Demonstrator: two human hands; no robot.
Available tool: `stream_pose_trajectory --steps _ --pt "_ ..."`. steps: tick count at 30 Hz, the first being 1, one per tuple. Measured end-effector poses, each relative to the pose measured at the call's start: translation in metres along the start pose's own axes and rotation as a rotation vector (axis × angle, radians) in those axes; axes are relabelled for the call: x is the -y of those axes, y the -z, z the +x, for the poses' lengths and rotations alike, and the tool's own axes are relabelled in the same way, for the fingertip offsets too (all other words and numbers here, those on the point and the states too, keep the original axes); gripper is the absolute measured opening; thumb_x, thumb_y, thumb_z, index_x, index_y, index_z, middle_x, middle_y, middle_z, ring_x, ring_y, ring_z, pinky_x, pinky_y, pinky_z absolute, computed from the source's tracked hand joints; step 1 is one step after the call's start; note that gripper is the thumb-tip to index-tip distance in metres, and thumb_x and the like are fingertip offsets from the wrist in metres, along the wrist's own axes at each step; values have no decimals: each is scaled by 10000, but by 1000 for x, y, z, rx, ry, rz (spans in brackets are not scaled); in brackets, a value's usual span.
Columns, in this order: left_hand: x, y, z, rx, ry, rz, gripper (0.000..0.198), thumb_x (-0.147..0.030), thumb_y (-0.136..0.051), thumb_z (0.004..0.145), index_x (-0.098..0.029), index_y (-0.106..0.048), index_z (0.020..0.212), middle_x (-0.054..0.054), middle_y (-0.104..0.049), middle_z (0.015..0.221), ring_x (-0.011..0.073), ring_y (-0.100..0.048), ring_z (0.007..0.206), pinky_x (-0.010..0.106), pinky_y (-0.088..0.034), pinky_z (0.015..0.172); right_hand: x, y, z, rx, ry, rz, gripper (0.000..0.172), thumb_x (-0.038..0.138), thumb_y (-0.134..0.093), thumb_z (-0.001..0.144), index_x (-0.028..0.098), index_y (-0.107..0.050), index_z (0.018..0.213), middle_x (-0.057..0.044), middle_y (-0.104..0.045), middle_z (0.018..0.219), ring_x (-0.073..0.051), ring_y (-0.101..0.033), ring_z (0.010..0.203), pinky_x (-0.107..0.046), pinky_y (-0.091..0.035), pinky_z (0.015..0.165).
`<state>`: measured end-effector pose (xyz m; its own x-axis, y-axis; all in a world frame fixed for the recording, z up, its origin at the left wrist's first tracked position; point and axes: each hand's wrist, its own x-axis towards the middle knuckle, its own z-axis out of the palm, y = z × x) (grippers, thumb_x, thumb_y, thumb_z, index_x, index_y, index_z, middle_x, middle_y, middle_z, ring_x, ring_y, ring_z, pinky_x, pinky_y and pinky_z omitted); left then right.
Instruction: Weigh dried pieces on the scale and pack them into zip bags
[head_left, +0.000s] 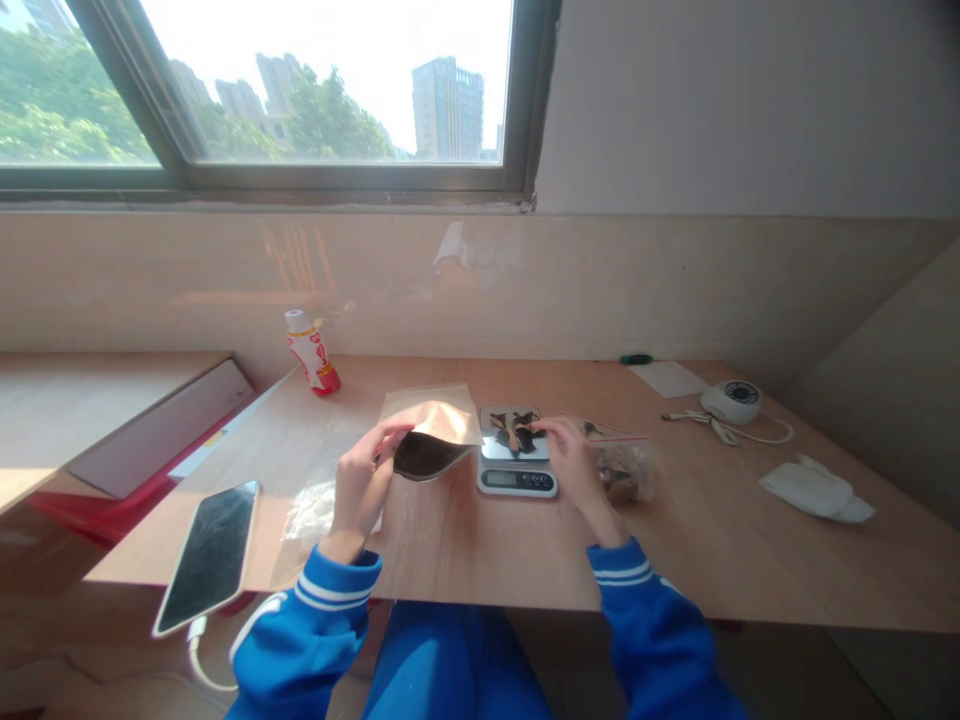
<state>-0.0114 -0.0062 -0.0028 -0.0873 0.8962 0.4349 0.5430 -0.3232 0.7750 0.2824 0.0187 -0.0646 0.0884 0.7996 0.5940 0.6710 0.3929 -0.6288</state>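
A wide window (330,90) shows trees (330,125) and tower blocks (448,110) — daylight washes over the wooden desk (750,570).

Around the digital scale (517,480) we count: one left hand (364,478), one right hand (574,462), one pouch (435,440); leftward, one phone (208,558), one bottle (312,352); rightward, one plastic bag (621,474).

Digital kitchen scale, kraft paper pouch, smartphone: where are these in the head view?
digital kitchen scale (517,480), head view, on its display panel.
kraft paper pouch (450,420), head view, on its upper flap.
smartphone (208,558), head view, on its dark screen.
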Motion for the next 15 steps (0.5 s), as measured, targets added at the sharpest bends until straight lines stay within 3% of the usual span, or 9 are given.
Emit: stream_pose_trajectory --steps 3,9,15 --pt "0 0 0 -4 -6 -20 215 -339 -547 838 -234 -690 958 9 -726 942 157 -658 793 238 -519 728 2 -10 1 72 22 -51 372 132 -366 851 203 -674 1048 -104 -642 1116 -232 -575 1080 -439 -436 984" --pt "0 1 0 20 -2 -52 224 -340 -551 834 -217 -686 963 31 -729 956 178 -674 819 253 -528 723 -23 -22 12 176 19 -143 393 123 -354 848 162 -680 1063 -136 -653 1141 -243 -568 1108 -476 -424 1008" --pt "3 0 -1 17 -16 -16 225 -339 -531 851 -221 -685 963 29 -730 956 175 -677 813 255 -526 732 -27 -20 6 146 31 -150 417 107 -343 831 178 -671 1078 -115 -655 1134 -228 -570 1102 -454 -440 993"
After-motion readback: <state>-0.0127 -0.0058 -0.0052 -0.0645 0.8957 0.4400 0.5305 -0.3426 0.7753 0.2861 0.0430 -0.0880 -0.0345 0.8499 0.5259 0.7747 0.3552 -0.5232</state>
